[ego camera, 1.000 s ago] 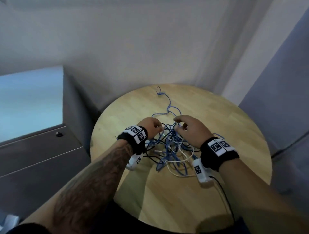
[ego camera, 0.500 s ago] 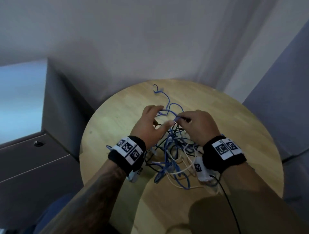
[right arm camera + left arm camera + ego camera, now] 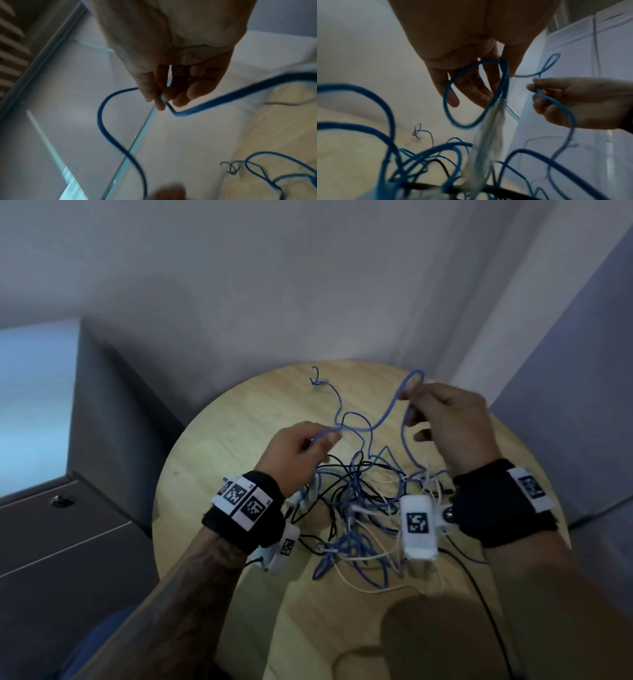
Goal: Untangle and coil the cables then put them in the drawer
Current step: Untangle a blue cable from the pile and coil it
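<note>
A tangle of blue, black and white cables lies on the round wooden table. My left hand pinches a blue cable above the pile; in the left wrist view a blue loop hangs from its fingers. My right hand is raised to the far right and pinches the same blue cable between thumb and fingertips. A free knotted blue end lies at the table's far side.
A grey cabinet with closed drawers and a small lock stands to the left of the table. Walls close in behind and at the right. White camera units hang under both wrists.
Both hands have lifted and pulled apart. The right hand has moved up and to the right, drawing a stretch of blue cable out of the tangle between the hands.
</note>
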